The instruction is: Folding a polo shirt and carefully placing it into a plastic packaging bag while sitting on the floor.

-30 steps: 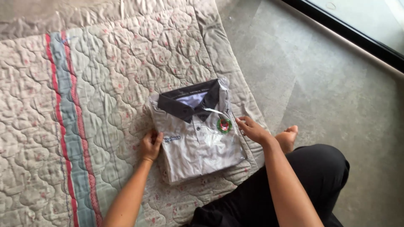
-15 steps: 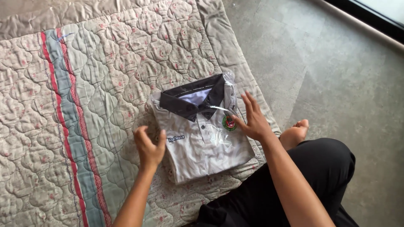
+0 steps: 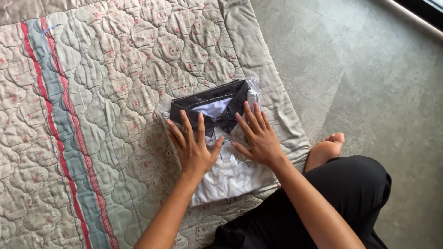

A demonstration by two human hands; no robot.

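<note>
Palms flat with fingers spread wide, the left hand (image 3: pixel 194 150) and right hand (image 3: pixel 259 138) press a folded white polo shirt in a clear plastic bag (image 3: pixel 221 175) at frame centre on the quilt (image 3: pixel 92 92); it looks light, soft and slippery, best gripped by its side edges.

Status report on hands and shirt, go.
Left hand and right hand flat, open on bagged shirt. Shirt lies on quilt. Nothing in the way.
</note>
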